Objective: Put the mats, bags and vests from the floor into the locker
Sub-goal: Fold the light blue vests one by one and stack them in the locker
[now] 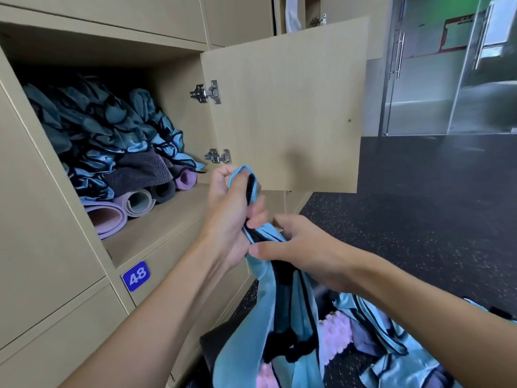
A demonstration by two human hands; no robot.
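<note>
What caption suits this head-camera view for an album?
Left hand and right hand grip a light-blue, black-trimmed fabric vest before the open beige wooden locker holding rolled mats and more vests.

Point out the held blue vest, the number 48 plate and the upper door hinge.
Blue vest point(240, 357): head view, light-blue cloth of its hanging lower part.
Number 48 plate point(136, 276): head view, the plate's middle.
Upper door hinge point(207, 92): head view, its metal arm.

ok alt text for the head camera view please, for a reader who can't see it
The left hand and right hand grip a light blue fabric vest with black trim before an open beige wooden locker. Inside, rolled pink and purple foam mats lie below a heap of blue vests; more vests lie on the dark speckled floor.
</note>
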